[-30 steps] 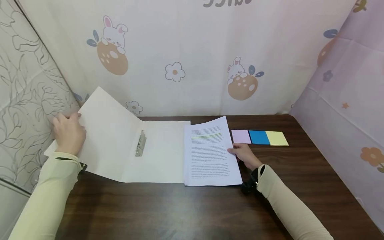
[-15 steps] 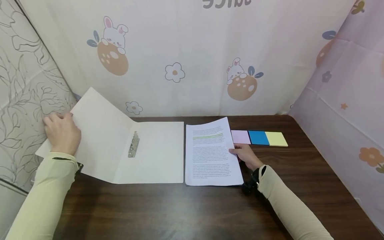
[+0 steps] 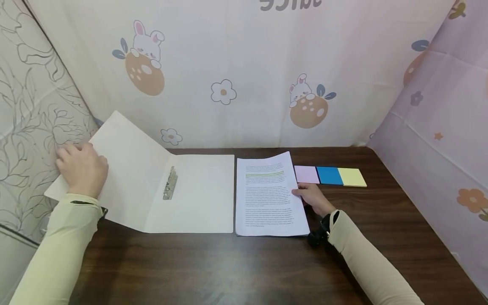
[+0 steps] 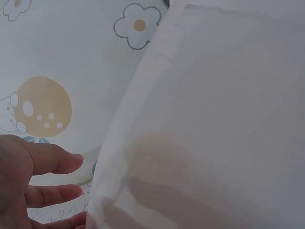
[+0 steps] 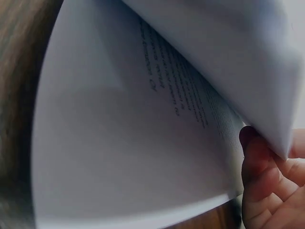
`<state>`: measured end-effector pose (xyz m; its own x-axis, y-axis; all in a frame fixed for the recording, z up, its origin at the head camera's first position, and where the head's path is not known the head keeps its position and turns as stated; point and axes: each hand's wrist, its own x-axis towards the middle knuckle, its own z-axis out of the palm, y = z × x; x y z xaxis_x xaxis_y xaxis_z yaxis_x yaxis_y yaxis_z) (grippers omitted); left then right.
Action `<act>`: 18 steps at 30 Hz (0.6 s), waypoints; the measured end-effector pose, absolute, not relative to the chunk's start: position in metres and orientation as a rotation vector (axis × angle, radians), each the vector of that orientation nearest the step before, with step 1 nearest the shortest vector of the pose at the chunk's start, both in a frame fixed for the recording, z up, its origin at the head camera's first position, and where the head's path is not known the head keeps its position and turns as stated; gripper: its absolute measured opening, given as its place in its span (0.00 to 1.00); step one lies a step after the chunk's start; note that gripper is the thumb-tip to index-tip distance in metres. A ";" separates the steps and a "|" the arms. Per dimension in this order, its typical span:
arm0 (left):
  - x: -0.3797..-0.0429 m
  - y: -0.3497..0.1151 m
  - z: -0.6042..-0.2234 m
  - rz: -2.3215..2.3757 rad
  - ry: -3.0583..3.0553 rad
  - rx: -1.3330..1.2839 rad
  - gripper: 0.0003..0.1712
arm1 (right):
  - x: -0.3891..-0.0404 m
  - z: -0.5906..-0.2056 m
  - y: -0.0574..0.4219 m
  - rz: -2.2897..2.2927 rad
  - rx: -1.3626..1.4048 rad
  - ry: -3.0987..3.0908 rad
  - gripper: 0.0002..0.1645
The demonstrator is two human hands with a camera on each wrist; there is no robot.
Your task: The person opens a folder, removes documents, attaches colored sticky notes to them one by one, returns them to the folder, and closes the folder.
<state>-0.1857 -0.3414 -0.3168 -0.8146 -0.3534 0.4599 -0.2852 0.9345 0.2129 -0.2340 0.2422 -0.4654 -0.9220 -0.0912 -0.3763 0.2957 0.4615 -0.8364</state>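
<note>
A white ring binder (image 3: 200,195) lies spread on the brown table, its metal clip (image 3: 170,184) showing near the spine. Its left cover (image 3: 126,169) stands tilted up toward the left wall. My left hand (image 3: 81,169) is at that cover's outer edge; in the left wrist view its thumb and fingers (image 4: 55,194) reach toward the edge, apart from one another, with no grip on it. To the binder's right is a stack of printed paper (image 3: 268,199) with a green highlighted line. My right hand (image 3: 314,198) pinches the stack's right edge, lifting top sheets (image 5: 214,52) off those below.
Pink (image 3: 306,174), blue (image 3: 329,175) and yellow (image 3: 352,177) sticky note pads lie in a row right of the paper, just beyond the right hand. A patterned curtain (image 3: 228,51) hangs behind the table, with more cloth on both sides.
The binder has slid left, and a narrow gap now parts it from the paper stack. My left hand went left with it, then shifted slightly right. The right hand keeps its pinch.
</note>
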 end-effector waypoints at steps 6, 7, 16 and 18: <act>-0.186 -0.333 -0.315 -0.161 -2.683 0.453 0.24 | -0.235 -0.465 0.242 -1.441 0.197 2.348 0.26; -0.186 -0.331 -0.316 -0.163 -2.691 0.441 0.25 | -0.235 -0.465 0.242 -1.442 0.201 2.348 0.26; -0.190 -0.305 -0.326 -0.202 -2.717 0.306 0.25 | -0.236 -0.465 0.241 -1.438 0.218 2.352 0.27; -0.191 -0.298 -0.330 -0.220 -2.755 0.266 0.26 | -0.236 -0.466 0.241 -1.436 0.224 2.353 0.26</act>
